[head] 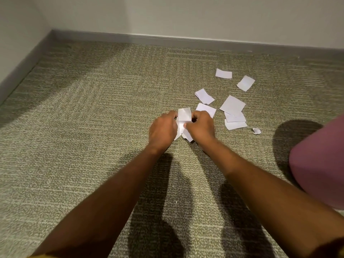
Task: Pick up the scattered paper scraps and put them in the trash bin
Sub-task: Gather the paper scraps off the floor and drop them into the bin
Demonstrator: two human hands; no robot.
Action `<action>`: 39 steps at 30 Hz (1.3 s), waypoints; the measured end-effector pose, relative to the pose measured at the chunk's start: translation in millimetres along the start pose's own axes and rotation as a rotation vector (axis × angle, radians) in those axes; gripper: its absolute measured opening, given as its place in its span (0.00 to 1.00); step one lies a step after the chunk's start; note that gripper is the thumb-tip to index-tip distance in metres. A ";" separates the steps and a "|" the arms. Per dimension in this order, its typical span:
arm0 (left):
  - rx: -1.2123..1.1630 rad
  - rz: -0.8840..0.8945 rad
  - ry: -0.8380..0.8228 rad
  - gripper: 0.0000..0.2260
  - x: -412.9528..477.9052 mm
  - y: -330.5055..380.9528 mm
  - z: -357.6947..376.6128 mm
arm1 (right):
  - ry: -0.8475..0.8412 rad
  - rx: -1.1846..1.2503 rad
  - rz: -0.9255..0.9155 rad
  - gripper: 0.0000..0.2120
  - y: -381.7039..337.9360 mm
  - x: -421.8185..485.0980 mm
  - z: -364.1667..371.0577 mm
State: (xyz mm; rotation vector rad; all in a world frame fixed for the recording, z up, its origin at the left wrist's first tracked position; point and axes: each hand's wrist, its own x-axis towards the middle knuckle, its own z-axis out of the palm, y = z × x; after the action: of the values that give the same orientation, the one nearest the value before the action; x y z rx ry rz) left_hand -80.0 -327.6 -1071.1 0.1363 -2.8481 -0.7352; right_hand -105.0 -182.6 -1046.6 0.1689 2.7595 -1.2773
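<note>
Both hands meet low over the carpet around a small bundle of white paper scraps (184, 116). My left hand (163, 130) grips the bundle from the left. My right hand (202, 125) pinches it from the right, thumb on the paper. Several more white scraps lie loose on the carpet just right of my hands, among them a large one (232, 104), a stacked pair (235, 121), one farther back (223, 73) and a tiny crumpled bit (256, 130). A purple bin (320, 164) stands at the right edge, only its side showing.
The floor is olive patterned carpet (93, 127). A grey baseboard (167, 40) runs along the back wall and down the left wall, forming a corner at the upper left. My arms cast dark shadows on the carpet below.
</note>
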 end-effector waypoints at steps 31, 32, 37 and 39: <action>-0.951 -0.440 -0.202 0.08 41.1 94.4 -72.6 | 0.049 0.715 0.257 0.08 -56.4 -6.1 -75.3; -1.001 -0.431 -0.206 0.07 48.6 113.9 -85.4 | 0.072 0.729 0.223 0.09 -66.0 -4.9 -92.3; -1.207 -0.340 -0.197 0.08 74.1 211.1 -137.0 | 0.236 0.769 0.090 0.07 -116.5 -10.5 -185.0; -1.263 -0.313 -0.200 0.09 77.4 249.9 -152.4 | 0.318 0.722 0.045 0.09 -131.2 -17.7 -224.6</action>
State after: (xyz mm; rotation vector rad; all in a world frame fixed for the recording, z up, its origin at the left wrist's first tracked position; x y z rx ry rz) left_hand -133.2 -191.7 -805.9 0.3037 -1.9673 -2.4839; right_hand -115.0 -96.5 -800.8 0.5160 2.3415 -2.3457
